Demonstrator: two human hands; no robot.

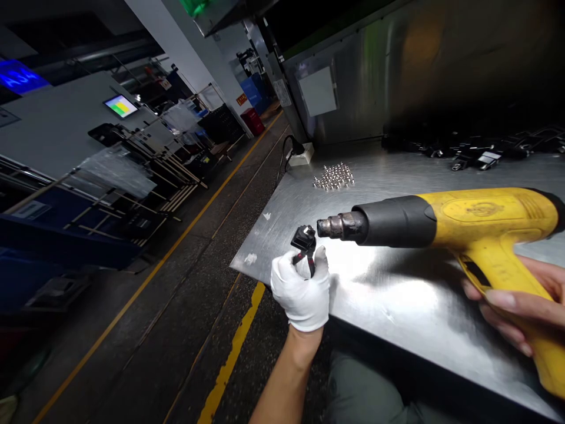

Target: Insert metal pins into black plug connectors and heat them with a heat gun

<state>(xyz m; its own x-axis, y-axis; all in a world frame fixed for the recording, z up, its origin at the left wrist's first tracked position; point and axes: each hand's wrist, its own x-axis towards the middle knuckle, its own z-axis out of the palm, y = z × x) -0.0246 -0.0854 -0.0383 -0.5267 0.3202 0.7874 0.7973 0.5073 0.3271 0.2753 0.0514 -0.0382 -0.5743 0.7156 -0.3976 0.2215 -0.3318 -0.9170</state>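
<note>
My left hand (301,291), in a white glove, is closed on a small black part (303,237) with a shiny metal piece on top. Two dark legs with red marks run from this part down into the glove; whether they belong to it or to a tool I cannot tell. A yellow heat gun (485,215) with a black sleeve is gripped by its handle in my bare right hand (521,306). Its stepped metal nozzle (338,227) points left, close beside the metal piece. The rest of my right hand is cut off by the frame edge.
Small silver metal pieces (334,176) lie grouped on the steel table (273,235). Behind them sits a white socket block (301,154) with a black plug. Several black parts (477,158) are piled at the back right. A metal panel (375,82) rises behind the table.
</note>
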